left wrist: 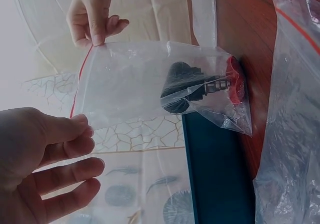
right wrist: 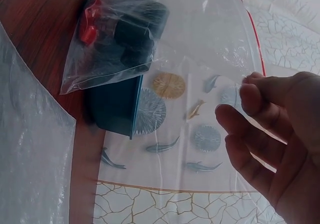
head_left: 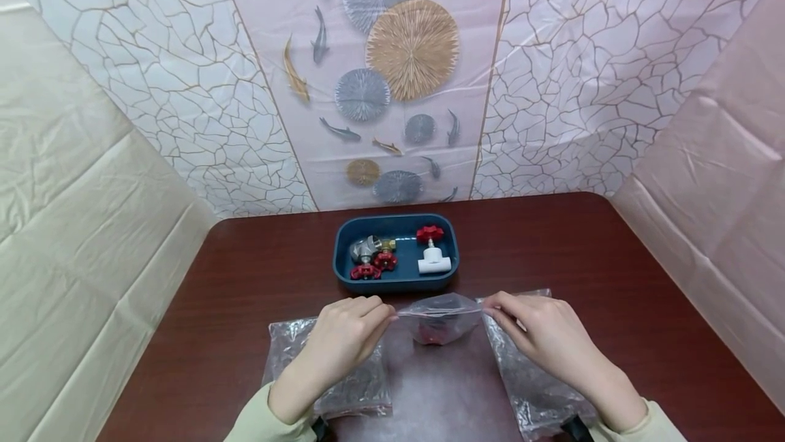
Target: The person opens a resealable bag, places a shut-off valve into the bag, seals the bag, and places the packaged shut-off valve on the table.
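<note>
A clear zip bag (left wrist: 130, 83) with a red seal line hangs between both hands, its mouth drawn out straight. Inside lies a dark grey valve (left wrist: 182, 86) with a red handwheel (left wrist: 235, 81), which sits at the bag's bottom. My left hand (head_left: 352, 333) pinches one top corner of the bag between thumb and index finger. The opposite corner is pinched by my right hand (head_left: 542, 333), its other fingers loosely bent in the right wrist view. Whether the seal is closed I cannot tell.
Beyond the bag stands a blue tray (head_left: 398, 285) holding a white tee valve (head_left: 434, 261) and metal valves with red handwheels (head_left: 366, 270). Flat clear bags lie on the brown table (head_left: 245, 272): a left bag (head_left: 362, 387) and a right bag (head_left: 527, 374).
</note>
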A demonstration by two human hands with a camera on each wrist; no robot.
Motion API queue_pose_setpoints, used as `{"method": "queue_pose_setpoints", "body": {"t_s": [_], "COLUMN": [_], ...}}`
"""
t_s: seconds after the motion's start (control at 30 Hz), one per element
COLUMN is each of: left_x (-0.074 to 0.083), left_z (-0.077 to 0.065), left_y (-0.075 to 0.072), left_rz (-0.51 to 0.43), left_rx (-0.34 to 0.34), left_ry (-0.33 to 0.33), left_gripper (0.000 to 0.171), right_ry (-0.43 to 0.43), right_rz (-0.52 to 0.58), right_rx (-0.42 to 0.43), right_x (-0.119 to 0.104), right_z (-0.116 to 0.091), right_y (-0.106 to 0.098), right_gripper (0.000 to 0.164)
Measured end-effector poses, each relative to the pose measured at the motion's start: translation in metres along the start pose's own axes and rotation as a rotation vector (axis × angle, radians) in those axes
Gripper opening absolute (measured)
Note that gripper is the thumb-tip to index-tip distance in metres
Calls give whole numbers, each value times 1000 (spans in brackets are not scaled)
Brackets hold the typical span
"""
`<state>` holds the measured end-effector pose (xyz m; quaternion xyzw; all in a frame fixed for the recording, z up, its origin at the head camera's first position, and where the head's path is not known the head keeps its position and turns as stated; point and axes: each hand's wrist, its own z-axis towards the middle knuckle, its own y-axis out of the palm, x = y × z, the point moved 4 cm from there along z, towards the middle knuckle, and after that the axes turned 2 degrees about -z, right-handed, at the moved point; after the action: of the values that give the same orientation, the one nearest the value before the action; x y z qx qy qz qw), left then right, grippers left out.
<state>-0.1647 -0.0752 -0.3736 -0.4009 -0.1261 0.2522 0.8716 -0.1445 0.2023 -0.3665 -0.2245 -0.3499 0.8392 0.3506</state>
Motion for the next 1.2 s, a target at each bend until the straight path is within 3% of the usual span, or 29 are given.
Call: {"method": "queue_pose_setpoints", "body": {"t_s": [0.27,0.47,0.63,0.73,0.83,1.0,1.2], "left_x": [3,5,6,7,7,8,8], "left_z": [0,-2,-3,-4,-5,-6,-7], "left_y": [0,0,1,1,2,2,4], "left_rz": [19,-10,-33,-41,-45,-32,-2], "left_rx": [18,33,41,48,56,73,93], "left_ry": [15,-4,-5,-6,-3,4,32], "left_gripper": [12,10,6,5,4,5,10], "right_ry": [8,121,121,87,7,-128,-173], "right_rz": [-6,72,118,140,115,39,1], "right_rx": [-8,-44,-54,-33,6,89,121], "right_x": [-1,-1,-3,-3,-4,-7,-9], "right_z": [-2,-3,-4,-5,-6,-8,-8], "right_y": [2,2,3,4,6,8,9], "right_gripper": [5,25,27,24,6,33,37]}}
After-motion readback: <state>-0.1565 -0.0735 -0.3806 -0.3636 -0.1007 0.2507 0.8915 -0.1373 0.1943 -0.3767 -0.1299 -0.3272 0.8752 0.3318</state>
